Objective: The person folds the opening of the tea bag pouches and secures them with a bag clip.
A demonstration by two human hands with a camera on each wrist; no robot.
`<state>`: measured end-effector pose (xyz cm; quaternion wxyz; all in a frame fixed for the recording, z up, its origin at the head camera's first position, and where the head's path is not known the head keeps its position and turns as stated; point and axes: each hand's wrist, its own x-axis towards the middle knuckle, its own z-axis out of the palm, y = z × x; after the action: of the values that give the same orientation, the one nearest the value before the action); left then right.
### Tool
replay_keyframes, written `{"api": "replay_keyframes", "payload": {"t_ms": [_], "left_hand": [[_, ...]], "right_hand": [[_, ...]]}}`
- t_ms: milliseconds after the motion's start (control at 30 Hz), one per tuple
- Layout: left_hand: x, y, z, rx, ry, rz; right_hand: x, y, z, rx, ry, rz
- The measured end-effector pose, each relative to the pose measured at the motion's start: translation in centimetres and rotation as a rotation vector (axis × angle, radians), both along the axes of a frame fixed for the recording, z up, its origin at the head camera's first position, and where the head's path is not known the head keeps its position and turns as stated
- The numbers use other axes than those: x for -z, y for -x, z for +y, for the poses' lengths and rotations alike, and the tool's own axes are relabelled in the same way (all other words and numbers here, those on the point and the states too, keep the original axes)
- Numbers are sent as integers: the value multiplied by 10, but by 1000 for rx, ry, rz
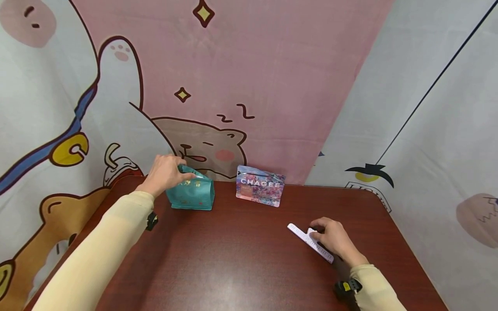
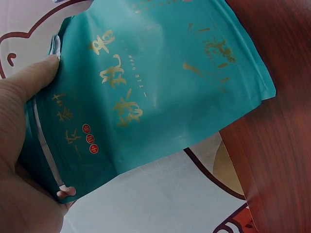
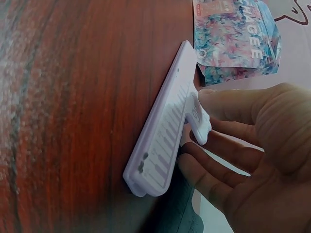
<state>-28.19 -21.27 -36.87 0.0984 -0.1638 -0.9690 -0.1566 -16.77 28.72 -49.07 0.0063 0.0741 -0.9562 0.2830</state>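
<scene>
Left arm: reached well out from seven o'clock across the table (image 1: 218,263); a cream sleeve (image 1: 97,255) is worn to the wrist, where a black band (image 1: 152,220) is strapped.
Left hand: held (image 1: 163,173) with the wrist bent over and the digits pointed toward three o'clock; the bag's top edge is pinched between thumb and fingers.
Bag: teal, gold-lettered, kept upright by its top (image 1: 191,195), between ten and eleven o'clock from the table's middle; whether its base is touching the wood cannot be told.
Right arm: brought in from five o'clock, less extended than the left; a dark band with a yellow mark (image 1: 349,286) is worn at the wrist.
Right hand: turned toward ten o'clock (image 1: 333,237), low over the wood; the clip's tab is gripped by the thumb on one side and curled fingers on the other.
Clip: white, at three o'clock, its bar (image 1: 311,242) aligned from ten to four.
Pouch: pink and blue, marked CHAGEE (image 1: 260,185), left untouched just past twelve, near the printed cloth (image 1: 295,86).
</scene>
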Motion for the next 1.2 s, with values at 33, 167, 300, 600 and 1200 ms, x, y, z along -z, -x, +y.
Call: {"api": "replay_keyframes", "payload": {"t_ms": [33, 167, 300, 600, 1200], "left_hand": [[0, 0, 0, 0, -1, -2], [0, 0, 0, 0, -3, -3], [0, -1, 0, 5, 0, 7], [1, -1, 0, 9, -7, 6], [0, 0, 0, 2, -18, -5]], "right_hand": [[0, 0, 0, 0, -1, 0], [1, 0, 0, -7, -9, -6], [1, -1, 1, -6, -22, -6], [1, 0, 0, -14, -29, -7], [-10, -2, -6, -46, -26, -74]]}}
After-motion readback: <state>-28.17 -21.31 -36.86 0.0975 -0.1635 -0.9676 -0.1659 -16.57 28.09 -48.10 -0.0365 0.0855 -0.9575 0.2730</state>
